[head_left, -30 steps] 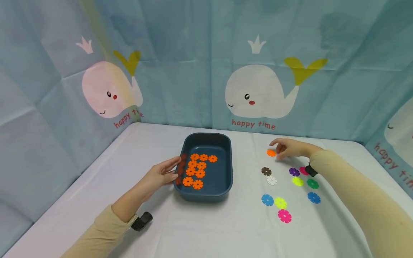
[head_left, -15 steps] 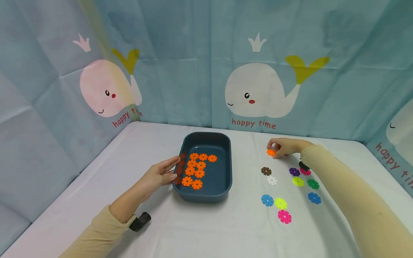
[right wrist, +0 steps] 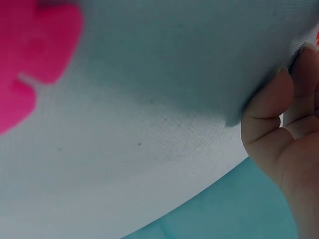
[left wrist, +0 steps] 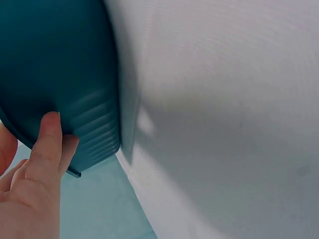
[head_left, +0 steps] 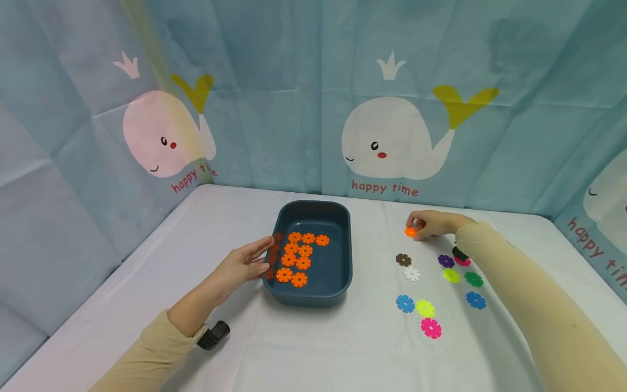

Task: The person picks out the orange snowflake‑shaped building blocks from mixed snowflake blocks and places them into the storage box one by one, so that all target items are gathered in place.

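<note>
At the left rim of a dark blue rectangular bin, my left hand holds on; in the left wrist view, fingers press the outer wall and another digit lies over the rim. Several orange slotted interlocking discs lie on the bin's floor. Farther right, my right hand pinches another orange interlocking disc at the table surface, thumb and index finger at its edges. In the right wrist view that disc shows only as a sliver at the right edge.
In front of the right hand lie a brown disc, a white disc, a purple disc, a green disc, and several blue, yellow and pink ones. A whale-print curtain stands behind the white table.
My right hand has shifted slightly left, and its spread fingers have closed onto the orange disc. My left hand and the bin stay in place.
</note>
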`<state>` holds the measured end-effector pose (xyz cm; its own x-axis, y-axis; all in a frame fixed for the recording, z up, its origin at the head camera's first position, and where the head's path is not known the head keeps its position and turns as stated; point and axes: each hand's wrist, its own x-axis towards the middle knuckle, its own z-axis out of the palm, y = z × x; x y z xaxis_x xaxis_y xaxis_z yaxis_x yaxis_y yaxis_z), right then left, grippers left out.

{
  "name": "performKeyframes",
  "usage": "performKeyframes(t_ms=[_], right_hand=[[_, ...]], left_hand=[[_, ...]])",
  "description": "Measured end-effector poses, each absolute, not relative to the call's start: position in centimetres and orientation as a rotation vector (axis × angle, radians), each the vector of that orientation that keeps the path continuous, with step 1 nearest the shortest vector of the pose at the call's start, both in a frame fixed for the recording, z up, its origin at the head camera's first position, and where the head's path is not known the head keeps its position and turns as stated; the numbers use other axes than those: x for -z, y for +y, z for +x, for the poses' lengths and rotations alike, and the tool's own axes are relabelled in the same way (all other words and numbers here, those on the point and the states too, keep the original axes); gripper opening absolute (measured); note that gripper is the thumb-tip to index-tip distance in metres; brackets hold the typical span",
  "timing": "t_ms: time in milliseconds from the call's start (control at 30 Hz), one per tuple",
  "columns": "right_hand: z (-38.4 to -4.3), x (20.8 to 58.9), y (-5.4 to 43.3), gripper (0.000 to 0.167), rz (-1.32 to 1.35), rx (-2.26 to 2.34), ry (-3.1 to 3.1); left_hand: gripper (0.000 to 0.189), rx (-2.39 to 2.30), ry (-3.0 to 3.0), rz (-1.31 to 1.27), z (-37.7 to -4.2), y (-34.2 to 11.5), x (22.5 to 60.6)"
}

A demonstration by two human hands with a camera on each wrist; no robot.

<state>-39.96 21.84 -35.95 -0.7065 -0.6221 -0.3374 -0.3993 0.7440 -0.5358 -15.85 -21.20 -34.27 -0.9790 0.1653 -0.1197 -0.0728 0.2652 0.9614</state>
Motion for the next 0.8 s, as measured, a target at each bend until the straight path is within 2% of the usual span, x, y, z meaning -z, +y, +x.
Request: performKeyframes(t_ms=[533,800], right_hand=[[-39.3,36.0,21.9,0.023,-0.827,0.563,2.487],[-38.8,36.3,22.0,0.029,-0.755,0.522,2.574]], left_hand=[[0.06,-1.78,2.342,0.074,-15.9,-21.2,34.3],[0.06,-1.78,2.337,0.062,-15.9,-21.2,34.3]])
